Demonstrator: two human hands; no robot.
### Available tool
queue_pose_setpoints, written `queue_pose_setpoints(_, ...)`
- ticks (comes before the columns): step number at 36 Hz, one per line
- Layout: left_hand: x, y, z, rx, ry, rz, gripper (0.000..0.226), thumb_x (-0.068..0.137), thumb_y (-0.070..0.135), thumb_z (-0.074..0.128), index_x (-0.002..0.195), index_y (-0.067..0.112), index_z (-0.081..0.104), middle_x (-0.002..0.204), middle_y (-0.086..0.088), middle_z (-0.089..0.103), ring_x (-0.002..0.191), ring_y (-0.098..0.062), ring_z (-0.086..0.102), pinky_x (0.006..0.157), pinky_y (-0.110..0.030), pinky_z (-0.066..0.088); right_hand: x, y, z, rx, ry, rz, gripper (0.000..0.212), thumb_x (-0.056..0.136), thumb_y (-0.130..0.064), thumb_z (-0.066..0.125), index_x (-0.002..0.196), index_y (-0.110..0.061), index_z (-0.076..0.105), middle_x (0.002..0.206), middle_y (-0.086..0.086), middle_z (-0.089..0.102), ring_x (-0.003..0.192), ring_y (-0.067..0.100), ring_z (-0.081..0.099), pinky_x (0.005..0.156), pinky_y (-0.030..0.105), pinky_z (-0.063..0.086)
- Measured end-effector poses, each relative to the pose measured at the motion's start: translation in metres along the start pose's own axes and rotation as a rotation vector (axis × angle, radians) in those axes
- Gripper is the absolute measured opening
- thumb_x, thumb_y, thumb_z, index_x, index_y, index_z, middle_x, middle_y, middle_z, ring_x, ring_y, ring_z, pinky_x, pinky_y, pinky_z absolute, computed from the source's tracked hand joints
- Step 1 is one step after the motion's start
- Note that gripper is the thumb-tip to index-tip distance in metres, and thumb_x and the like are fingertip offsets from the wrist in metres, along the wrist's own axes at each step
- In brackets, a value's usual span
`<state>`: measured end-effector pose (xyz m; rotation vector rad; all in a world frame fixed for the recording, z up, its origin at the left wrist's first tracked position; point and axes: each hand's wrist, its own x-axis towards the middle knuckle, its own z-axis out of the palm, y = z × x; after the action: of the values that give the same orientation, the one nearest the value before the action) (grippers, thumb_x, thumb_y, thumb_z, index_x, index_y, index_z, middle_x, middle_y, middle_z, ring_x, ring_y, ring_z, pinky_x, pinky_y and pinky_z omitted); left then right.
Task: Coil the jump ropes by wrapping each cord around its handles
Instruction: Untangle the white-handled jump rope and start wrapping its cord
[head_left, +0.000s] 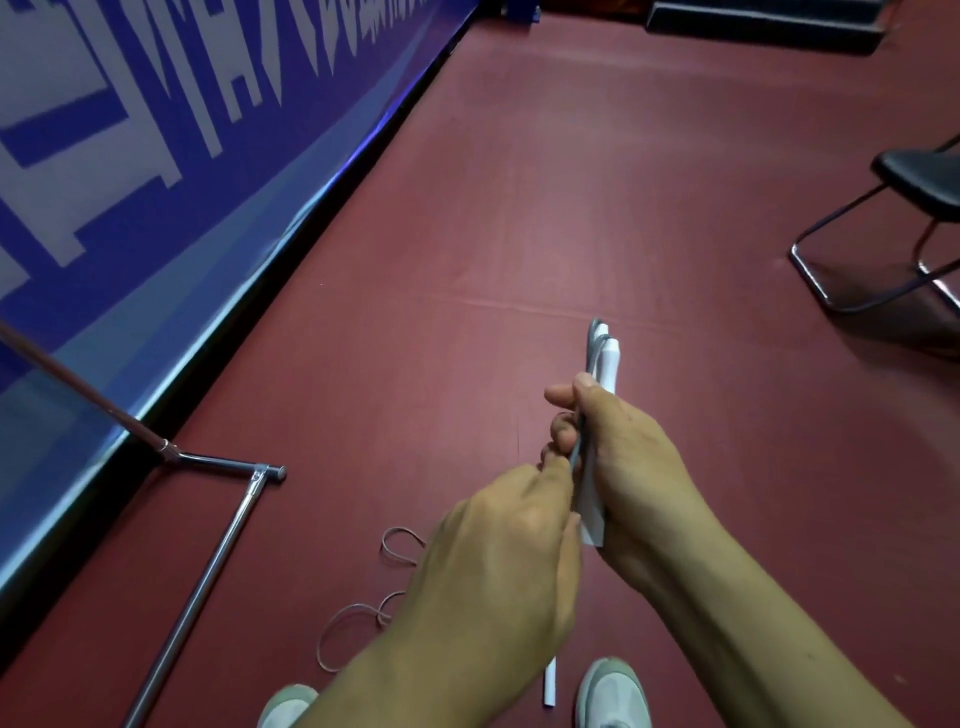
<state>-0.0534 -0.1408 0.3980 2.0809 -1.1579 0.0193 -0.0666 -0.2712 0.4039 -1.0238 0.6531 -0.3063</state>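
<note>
My right hand grips two white jump-rope handles side by side, their tips pointing away from me. A grey cord runs from the handle tips down into the grip. My left hand pinches this cord right beside the handles, touching my right hand. On the red floor below lies another rope: loose grey cord loops and a white handle between my shoes.
A blue banner wall runs along the left. A chrome frame lies on the floor at lower left. A black chair stands at right. My two shoes are at the bottom edge.
</note>
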Motion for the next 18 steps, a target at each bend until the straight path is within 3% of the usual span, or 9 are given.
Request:
queue_pose_setpoints(5, 0.002, -0.001, -0.005, -0.107, 0.132, -0.046, 0.007, 0.086, 0.021, 0.064, 0.091, 0.019, 0.068, 0.072, 0.009, 0.057, 0.064, -0.014, 0.052, 0.06, -0.03, 0.042, -0.002, -0.007, -0.001, 0.024, -0.069, 0.002, 0.035, 0.101, -0.042, 0.051, 0.08, -0.015, 0.055, 0.061, 0.0, 0.057, 0.073, 0.021, 0.059, 0.065, 0.033, 0.045)
queue_pose_setpoints(11, -0.002, 0.0, 0.0, -0.16, 0.163, -0.099, 0.014, 0.085, 0.024, 0.067, 0.099, 0.024, 0.072, 0.068, 0.012, 0.061, 0.058, -0.008, 0.053, 0.054, -0.025, 0.042, -0.004, -0.012, 0.005, 0.267, -0.043, 0.0, 0.037, 0.105, -0.036, 0.05, 0.079, -0.011, 0.051, 0.061, 0.008, 0.054, 0.07, 0.026, 0.069, 0.07, 0.045, 0.063)
queue_pose_setpoints(14, -0.003, 0.003, 0.003, -0.168, 0.187, -0.107, 0.006, 0.086, 0.025, 0.068, 0.091, 0.023, 0.07, 0.061, 0.014, 0.054, 0.051, -0.004, 0.046, 0.05, -0.026, 0.041, -0.005, -0.014, 0.005, 0.291, -0.009, 0.022, 0.04, 0.104, -0.036, 0.051, 0.076, -0.008, 0.052, 0.061, 0.011, 0.062, 0.059, 0.027, 0.069, 0.06, 0.042, 0.061)
queue_pose_setpoints(18, -0.001, 0.004, -0.001, -0.154, 0.235, -0.111, 0.011, 0.084, 0.022, 0.073, 0.078, 0.02, 0.065, 0.057, 0.016, 0.047, 0.049, -0.002, 0.041, 0.049, -0.013, 0.031, -0.004, -0.017, 0.005, 0.232, 0.023, 0.016, 0.034, 0.102, -0.034, 0.055, 0.078, -0.011, 0.052, 0.062, 0.004, 0.054, 0.041, 0.013, 0.046, 0.041, 0.025, 0.044)
